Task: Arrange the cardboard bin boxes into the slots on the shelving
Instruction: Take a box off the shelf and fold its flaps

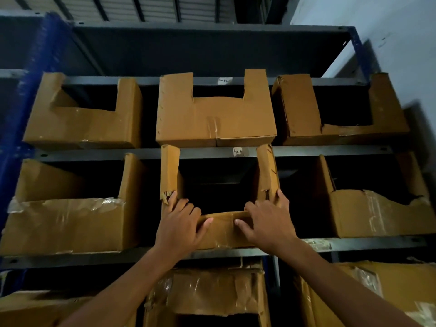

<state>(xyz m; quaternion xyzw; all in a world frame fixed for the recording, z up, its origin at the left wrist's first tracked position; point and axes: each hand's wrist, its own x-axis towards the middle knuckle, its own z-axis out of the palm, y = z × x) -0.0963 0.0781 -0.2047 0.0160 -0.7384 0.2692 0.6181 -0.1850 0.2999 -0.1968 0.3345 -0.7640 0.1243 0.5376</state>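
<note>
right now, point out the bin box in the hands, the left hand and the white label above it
bin box [223, 233]: head view, front wall, lower middle
left hand [181, 224]: head view, back of the hand
white label [237, 151]: head view, middle of the tag

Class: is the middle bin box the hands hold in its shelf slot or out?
In its slot: the middle bin box stands on the shelf; left hand and right hand grip its front lip. Depth: cannot tell.

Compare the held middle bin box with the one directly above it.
The lower middle bin box has a wide, deep front cutout; the upper middle bin box a narrower, shallower notch. The left hand and right hand grip the lower one's front lip; the upper one is untouched. Both are brown cardboard.
</note>
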